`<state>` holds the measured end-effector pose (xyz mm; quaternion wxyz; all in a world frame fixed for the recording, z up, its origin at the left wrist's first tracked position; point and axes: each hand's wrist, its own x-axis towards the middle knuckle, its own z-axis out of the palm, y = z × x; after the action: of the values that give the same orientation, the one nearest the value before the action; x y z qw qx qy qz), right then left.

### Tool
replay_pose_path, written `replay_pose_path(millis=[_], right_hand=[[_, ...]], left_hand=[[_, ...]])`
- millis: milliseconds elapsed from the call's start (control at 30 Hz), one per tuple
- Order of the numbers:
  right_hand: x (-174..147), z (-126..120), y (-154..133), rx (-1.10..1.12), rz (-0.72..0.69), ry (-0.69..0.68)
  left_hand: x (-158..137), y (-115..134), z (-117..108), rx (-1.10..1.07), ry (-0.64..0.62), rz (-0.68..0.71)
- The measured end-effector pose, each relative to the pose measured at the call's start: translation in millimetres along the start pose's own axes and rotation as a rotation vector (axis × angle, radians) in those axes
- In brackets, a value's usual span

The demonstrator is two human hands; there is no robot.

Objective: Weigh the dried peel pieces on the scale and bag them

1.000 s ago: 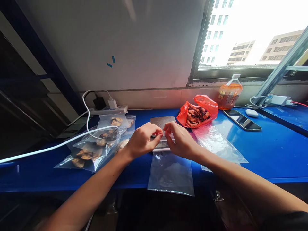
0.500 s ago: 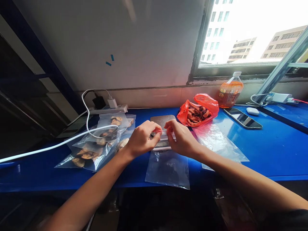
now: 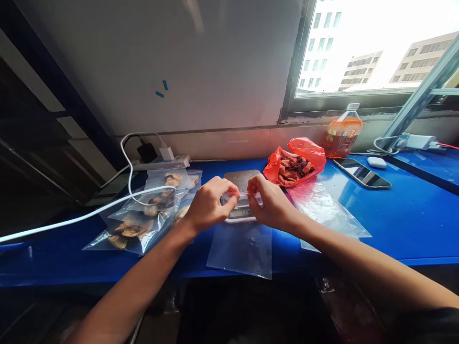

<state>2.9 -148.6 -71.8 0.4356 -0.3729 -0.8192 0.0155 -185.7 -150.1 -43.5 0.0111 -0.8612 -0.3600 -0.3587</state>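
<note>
A clear plastic bag (image 3: pixel 241 248) hangs in front of the scale, with nothing visible inside it. Its top edge is pinched on the left by my left hand (image 3: pixel 214 200) and on the right by my right hand (image 3: pixel 269 199). Thumb and fingers of both hands are closed on the film. Behind the bag sits a small digital scale (image 3: pixel 244 179) with a metal plate; its display shows through the film, but I cannot read it. Just behind my right hand, a red plastic bag (image 3: pixel 315 161) stands open, holding dried reddish-brown slices (image 3: pixel 294 168).
Filled clear bags (image 3: pixel 131 231) of dried slices lie at left, crossed by a white cable (image 3: pixel 89 213). Flat clear bags (image 3: pixel 322 212) lie at right. Behind them are a phone (image 3: pixel 362 173), an earbud case (image 3: pixel 377 163), a drink bottle (image 3: pixel 344 134) and, far left, a power strip (image 3: pixel 172 162).
The clear bag's lower end has swung slightly left. Both hands have shifted a little, still pinching its top edge.
</note>
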Motion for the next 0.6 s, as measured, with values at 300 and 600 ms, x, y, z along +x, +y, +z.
replay_pose_path(millis=[300, 600], right_hand=[[-3.9, 6.3, -3.7, -0.009, -0.011, -0.054], [-0.2, 1.6, 3.1, 0.021, 0.016, -0.025]], left_hand=[[-1.8, 4.5, 3.8, 0.026, -0.086, 0.018], [-0.3, -2.4, 0.2, 0.014, -0.038, -0.083]])
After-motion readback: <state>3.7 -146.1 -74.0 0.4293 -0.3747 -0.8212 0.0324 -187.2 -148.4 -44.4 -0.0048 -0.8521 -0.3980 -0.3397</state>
